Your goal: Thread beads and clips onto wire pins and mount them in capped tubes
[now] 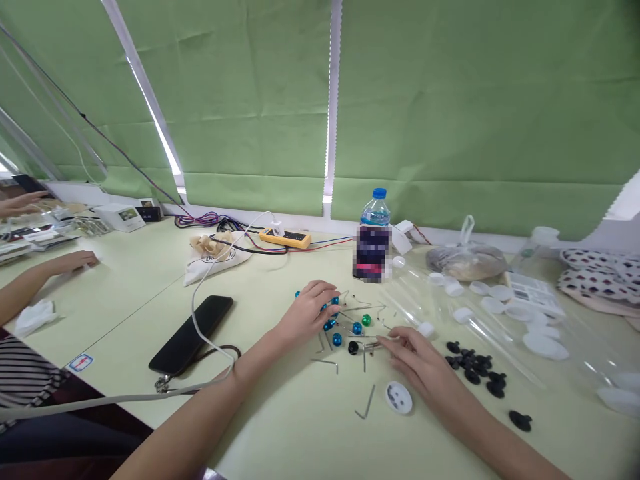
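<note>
My left hand [306, 311] rests fingers-down on a cluster of small blue balls [336, 339] on the pale table, its fingers curled over them. A green ball [367, 320] and a black ball [353, 347] lie just right of it. My right hand [414, 356] lies low on the table with its fingertips pinched on thin bent metal rods [371, 345]. More loose rods [366, 404] lie in front, beside a white round cap [399, 397].
Black knobs [475, 368] and white caps [505, 308] lie at the right among clear plastic tubes. A water bottle [374, 236] stands behind the balls. A black phone [192, 333] with a white cable lies left. Another person's hand [75, 261] rests far left.
</note>
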`<state>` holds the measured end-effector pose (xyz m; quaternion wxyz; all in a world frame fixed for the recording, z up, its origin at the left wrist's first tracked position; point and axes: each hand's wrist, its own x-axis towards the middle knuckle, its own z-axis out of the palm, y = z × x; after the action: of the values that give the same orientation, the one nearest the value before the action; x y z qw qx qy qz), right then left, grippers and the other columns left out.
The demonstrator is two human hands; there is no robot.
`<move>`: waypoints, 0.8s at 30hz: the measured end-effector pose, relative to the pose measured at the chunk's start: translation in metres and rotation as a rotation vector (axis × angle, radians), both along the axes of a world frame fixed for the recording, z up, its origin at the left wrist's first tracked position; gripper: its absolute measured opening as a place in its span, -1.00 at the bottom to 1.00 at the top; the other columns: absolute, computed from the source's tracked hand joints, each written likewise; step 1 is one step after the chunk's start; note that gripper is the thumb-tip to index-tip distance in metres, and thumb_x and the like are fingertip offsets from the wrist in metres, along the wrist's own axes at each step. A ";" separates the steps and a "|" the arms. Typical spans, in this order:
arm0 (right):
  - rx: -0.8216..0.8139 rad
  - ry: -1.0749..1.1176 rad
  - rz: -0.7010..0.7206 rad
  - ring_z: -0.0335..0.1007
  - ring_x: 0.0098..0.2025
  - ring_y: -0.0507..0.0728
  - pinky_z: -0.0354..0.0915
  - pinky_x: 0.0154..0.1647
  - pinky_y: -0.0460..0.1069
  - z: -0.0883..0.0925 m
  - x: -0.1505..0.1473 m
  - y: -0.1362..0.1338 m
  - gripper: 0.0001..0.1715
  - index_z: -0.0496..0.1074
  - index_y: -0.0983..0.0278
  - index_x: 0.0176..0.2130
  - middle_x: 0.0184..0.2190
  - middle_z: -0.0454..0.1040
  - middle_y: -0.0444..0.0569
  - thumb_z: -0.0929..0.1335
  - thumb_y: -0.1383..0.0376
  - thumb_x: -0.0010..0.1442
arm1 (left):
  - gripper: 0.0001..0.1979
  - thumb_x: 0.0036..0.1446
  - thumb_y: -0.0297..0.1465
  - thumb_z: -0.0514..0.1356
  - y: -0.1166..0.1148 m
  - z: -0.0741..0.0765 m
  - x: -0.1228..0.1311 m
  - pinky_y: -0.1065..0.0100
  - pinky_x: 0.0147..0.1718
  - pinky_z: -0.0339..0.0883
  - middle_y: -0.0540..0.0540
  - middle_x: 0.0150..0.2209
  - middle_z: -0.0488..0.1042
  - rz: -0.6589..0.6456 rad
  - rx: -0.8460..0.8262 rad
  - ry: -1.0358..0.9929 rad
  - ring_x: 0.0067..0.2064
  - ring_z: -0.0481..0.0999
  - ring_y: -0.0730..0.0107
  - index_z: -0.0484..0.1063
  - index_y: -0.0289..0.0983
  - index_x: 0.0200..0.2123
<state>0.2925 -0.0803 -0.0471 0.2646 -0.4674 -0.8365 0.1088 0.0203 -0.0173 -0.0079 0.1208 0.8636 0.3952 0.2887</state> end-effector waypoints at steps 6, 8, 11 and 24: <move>-0.044 -0.103 -0.003 0.46 -0.26 0.10 0.40 -0.32 -0.02 0.029 -0.027 0.025 -0.63 0.38 0.15 0.06 -0.01 0.33 0.04 0.18 0.37 0.34 | -0.80 0.28 -0.30 0.14 -0.017 0.014 0.005 0.37 -0.25 0.39 -0.07 -0.17 0.50 -0.204 -0.039 0.216 -0.22 0.54 0.33 0.47 -0.22 -0.10; -0.064 -0.158 0.050 0.45 -0.29 0.06 0.40 -0.29 -0.02 0.032 -0.035 0.038 -0.70 0.40 0.16 0.02 -0.01 0.36 0.00 0.26 0.38 0.32 | -0.80 0.24 -0.31 0.18 -0.024 0.014 0.011 0.35 -0.32 0.38 -0.10 -0.16 0.50 -0.236 -0.006 0.366 -0.24 0.55 0.27 0.47 -0.23 -0.11; -0.088 -0.223 0.109 0.46 -0.25 0.08 0.43 -0.26 0.02 0.031 -0.043 0.052 -0.79 0.42 0.28 -0.04 -0.10 0.45 -0.01 0.33 0.29 0.32 | -0.77 0.24 -0.35 0.18 -0.028 0.006 0.017 0.35 -0.36 0.37 -0.12 -0.15 0.50 -0.219 0.050 0.437 -0.26 0.56 0.25 0.44 -0.24 -0.05; 0.046 -0.057 -0.159 0.47 -0.16 0.13 0.38 -0.12 0.04 0.065 -0.009 0.020 -0.77 0.41 0.20 -0.13 -0.14 0.49 -0.01 0.19 0.29 0.39 | -0.87 0.27 -0.46 0.10 -0.017 -0.013 0.019 0.43 -0.33 0.34 -0.05 -0.30 0.47 -0.232 0.082 0.372 -0.28 0.53 0.35 0.46 -0.25 -0.22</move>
<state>0.2838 -0.0599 0.0178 0.2592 -0.5291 -0.8061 0.0549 0.0389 -0.0344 -0.0206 0.0429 0.9459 0.2965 0.1245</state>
